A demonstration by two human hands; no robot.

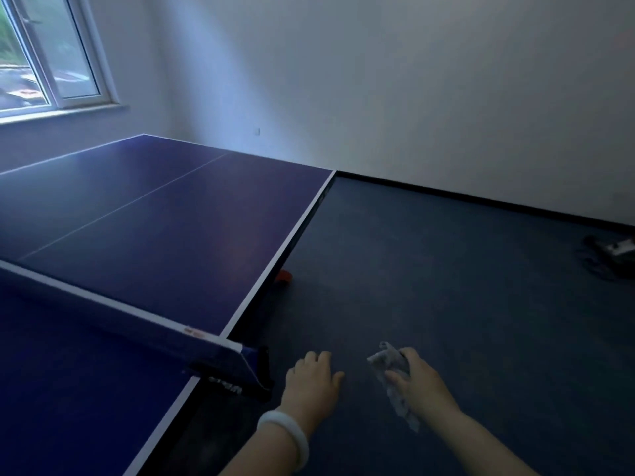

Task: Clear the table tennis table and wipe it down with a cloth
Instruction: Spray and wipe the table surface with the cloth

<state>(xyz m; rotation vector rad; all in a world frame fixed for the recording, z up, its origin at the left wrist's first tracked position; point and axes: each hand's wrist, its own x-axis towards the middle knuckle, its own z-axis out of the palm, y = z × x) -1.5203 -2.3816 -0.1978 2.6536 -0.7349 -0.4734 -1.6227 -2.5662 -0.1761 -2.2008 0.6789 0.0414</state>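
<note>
1. The right hand (417, 383) is gripping a crumpled grey cloth (395, 376), fingers curled round it, out over the floor (446, 269) beside the table (165, 242).
2. The left hand (314, 379) is holding nothing, its fingers loosely bent, hovering just right of the net post (254, 372); a white bangle (287, 438) is sitting on its wrist.
3. The net (103, 314) is crossing the blue table.
4. A red object (284, 278) is lying under the table's edge.
5. Dark gear (611, 255) is lying near the wall (412, 97), well apart from the hands.
6. A window (48, 53) is showing top left.
</note>
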